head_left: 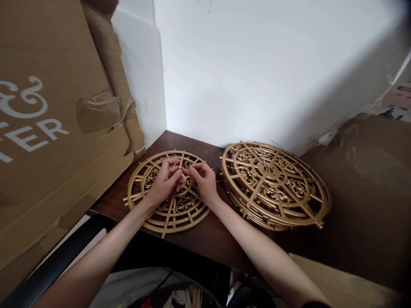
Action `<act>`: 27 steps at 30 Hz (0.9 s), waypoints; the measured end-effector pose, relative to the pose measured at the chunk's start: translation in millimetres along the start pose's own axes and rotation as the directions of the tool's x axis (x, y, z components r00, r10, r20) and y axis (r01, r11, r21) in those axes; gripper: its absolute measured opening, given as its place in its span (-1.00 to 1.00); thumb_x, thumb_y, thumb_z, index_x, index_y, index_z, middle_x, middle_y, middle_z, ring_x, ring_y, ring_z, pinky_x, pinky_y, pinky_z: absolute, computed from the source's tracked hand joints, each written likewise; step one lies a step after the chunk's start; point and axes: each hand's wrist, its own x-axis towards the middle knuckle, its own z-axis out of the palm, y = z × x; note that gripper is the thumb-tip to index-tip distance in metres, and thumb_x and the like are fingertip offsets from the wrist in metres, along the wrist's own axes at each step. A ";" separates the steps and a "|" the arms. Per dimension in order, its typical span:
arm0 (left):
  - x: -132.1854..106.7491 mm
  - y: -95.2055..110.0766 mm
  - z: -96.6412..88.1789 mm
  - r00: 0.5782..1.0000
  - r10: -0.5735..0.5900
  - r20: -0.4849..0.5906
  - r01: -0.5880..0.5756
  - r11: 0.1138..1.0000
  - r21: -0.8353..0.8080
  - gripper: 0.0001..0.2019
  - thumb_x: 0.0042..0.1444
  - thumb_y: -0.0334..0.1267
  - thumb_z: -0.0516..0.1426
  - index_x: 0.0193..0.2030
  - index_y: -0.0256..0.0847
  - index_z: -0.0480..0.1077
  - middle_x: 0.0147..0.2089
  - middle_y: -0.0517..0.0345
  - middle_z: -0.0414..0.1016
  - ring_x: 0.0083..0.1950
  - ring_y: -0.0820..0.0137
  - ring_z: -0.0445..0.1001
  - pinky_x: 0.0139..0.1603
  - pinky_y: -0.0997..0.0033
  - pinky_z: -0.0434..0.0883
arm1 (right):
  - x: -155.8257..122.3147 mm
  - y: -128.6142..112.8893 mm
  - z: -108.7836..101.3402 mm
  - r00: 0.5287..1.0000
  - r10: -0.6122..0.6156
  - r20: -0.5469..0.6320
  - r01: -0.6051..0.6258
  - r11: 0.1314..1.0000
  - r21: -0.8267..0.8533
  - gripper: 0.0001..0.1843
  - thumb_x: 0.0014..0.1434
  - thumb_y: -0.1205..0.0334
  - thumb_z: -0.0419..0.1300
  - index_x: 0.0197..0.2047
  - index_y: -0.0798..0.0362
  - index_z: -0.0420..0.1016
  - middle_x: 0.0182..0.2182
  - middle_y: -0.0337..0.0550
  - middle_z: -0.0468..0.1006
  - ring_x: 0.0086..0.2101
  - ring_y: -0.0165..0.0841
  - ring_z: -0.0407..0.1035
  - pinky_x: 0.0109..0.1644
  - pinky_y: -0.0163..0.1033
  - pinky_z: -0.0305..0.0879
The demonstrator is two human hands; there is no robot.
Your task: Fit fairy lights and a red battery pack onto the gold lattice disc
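A single gold openwork disc with spokes and scrollwork lies flat on a dark wooden table. Both hands work over its hub. My left hand is curled with fingertips pinched, and something red shows beneath it. My right hand is also pinched, its fingertips meeting those of the left at the disc's centre. What the fingers grip is too small to name. To the right sits a stack of like gold discs with red wire at its hub.
A large brown cardboard box with white lettering leans at the left. A white wall closes the back. Brown wrapped bulk fills the right. Below the table's near edge lie dark items and cloth.
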 end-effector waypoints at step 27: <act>1.7 -0.9 -4.5 0.991 0.133 -0.023 -0.128 0.979 0.159 -0.71 0.00 -0.19 0.27 -0.14 -0.24 0.46 -0.30 0.13 0.50 -0.30 0.41 0.44 -0.29 0.44 0.40 | 0.1 3.2 -4.5 0.996 -0.080 0.040 0.086 0.985 -0.151 -0.84 -0.01 0.14 0.29 -0.40 0.06 0.53 -0.48 -0.24 0.55 -0.42 -0.37 0.40 -0.28 -0.26 0.34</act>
